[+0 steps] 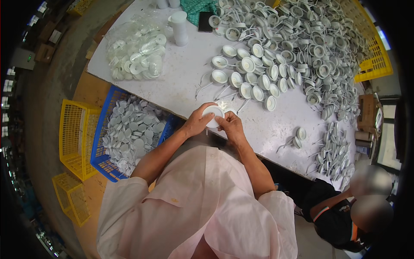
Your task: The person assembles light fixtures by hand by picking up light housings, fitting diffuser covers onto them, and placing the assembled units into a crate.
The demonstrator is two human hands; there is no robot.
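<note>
The left hand [198,121] and right hand [231,128] grip one round white disc [214,115] between them, held up at the table's [174,93] near edge, in front of the person's pale pink shirt [189,194]. The left fingers are closed on the disc's left side, the thumb lying across its face; the right fingers pinch its right side, the thumb pressed near the lower rim. What the fingers behind the disc do is hidden. Just beyond the hands lies a loose group of round white lamps [248,64], most with their cupped faces up, thin wires trailing toward the person. Behind and right of these spreads a deep heap of similar fittings [319,52], reaching a yellow basket [381,58] at the far right. Two lamps [299,138] lie apart near the right side of the table, just beside a smaller pile [332,151]. On the table's left are a clear bag [136,47] of pale round parts, a white stack [179,32], a green cloth [193,9] and a dark flat object [205,21]. Below the left edge, a blue crate [99,160] holds many white caps [133,129], with a yellow crate [71,129] beside it. A co-worker [334,220] in a dark top is at the lower right.
</note>
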